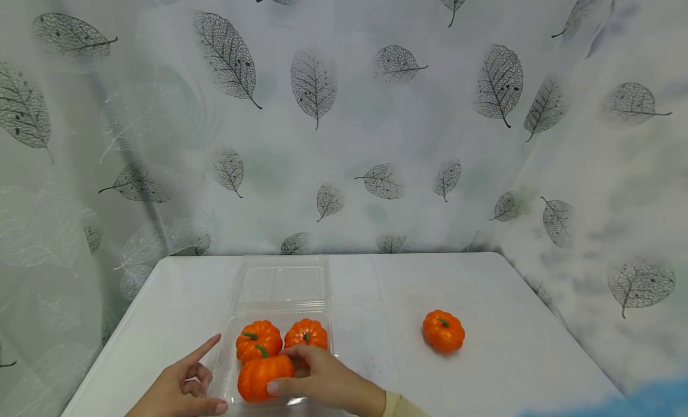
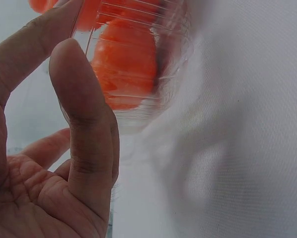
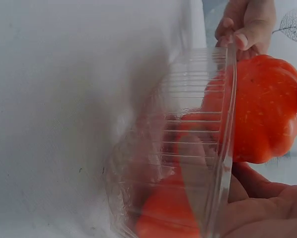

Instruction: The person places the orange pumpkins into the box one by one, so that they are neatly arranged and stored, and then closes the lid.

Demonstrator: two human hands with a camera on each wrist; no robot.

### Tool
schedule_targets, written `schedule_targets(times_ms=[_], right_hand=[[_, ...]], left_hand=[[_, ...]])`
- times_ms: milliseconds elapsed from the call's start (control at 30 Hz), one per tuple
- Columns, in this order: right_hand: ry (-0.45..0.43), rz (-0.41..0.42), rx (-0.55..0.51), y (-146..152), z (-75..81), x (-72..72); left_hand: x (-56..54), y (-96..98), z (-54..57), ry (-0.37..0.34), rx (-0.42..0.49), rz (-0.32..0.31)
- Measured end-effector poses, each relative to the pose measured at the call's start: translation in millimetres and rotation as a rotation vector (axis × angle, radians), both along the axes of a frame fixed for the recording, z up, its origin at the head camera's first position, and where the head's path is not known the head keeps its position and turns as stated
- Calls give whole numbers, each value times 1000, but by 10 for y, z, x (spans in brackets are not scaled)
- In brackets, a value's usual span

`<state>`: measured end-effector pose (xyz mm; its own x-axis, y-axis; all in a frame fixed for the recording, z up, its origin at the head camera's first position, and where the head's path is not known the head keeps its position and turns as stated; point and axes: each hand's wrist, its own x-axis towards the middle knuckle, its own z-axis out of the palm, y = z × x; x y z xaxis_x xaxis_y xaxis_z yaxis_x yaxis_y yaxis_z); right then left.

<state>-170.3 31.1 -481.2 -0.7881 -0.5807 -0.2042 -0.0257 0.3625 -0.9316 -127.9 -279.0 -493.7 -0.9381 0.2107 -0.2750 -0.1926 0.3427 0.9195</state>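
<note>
A clear plastic clamshell box (image 1: 228,360) stands at the table's left half, its lid (image 1: 282,284) folded back flat. Two small orange pumpkins with green stems, one at left (image 1: 258,338) and one at right (image 1: 307,333), sit in its back part. My right hand (image 1: 328,375) holds a third pumpkin (image 1: 263,378) between thumb and fingers over the front of the box; in the right wrist view this pumpkin (image 3: 265,109) rises above the rim. At the box's left side is my left hand (image 1: 180,384), index finger extended, other fingers bent loosely, fingertips right at the wall.
Another orange pumpkin (image 1: 443,331) lies alone on the right half of the white table (image 1: 387,285). A curtain with a leaf print (image 1: 349,124) hangs behind the table and along its sides. A blurred blue shape (image 1: 607,405) shows at the bottom right.
</note>
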Motion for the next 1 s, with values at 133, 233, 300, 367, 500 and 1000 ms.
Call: schedule_targets(times_ms=[133,233,300,367,500,1000], right_hand=[[62,-3,67,-19,-92,-30],[117,-5,96,-36,-156,-46],[143,-10,109,-47,-186,-47],[144,-4,101,-59,-218,-52],[120,0,95,-81,-270,-58],[176,-7,174,-52,-123,-14]], left_hand=[[1,-5,-5,4,5,-1],[-2,-10,-17,3,10,-3],[-3,-11,-20,2,13,-5],[-5,-11,-23,2,13,-6],[-7,-6,-27,2,2,0],[4,11,1,0,-4,-1]])
